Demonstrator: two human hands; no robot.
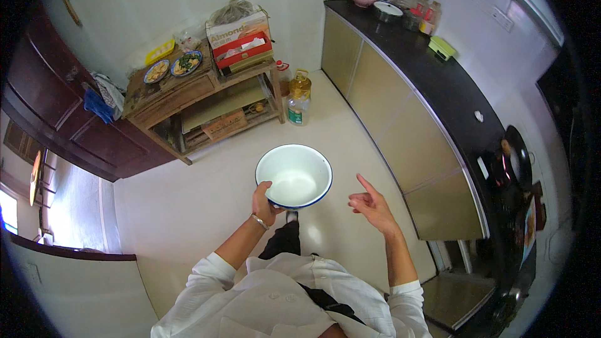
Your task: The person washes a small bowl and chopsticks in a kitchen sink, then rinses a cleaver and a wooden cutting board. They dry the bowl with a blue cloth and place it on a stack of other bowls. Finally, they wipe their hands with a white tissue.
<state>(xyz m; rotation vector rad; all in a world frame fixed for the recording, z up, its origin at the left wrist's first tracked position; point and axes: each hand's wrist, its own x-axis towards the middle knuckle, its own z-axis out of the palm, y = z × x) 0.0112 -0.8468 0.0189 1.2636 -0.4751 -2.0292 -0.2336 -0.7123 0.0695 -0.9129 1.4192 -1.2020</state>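
A white enamel basin with a dark blue rim is held out in front of me, and nothing shows inside it. My left hand grips its near left edge, thumb over the rim and the other fingers underneath, mostly hidden. To the right of the basin, apart from it, my right hand is in the air with nothing in it. Its index finger is extended and the other fingers are loosely bent. The tiled floor lies below both hands.
Ahead left, a wooden table bears two plates of food, a yellow tray and boxes. Oil bottles stand on the floor beside it. Along the right runs a black counter with bowls, a lidded pot and a wok. A cabinet door juts out low.
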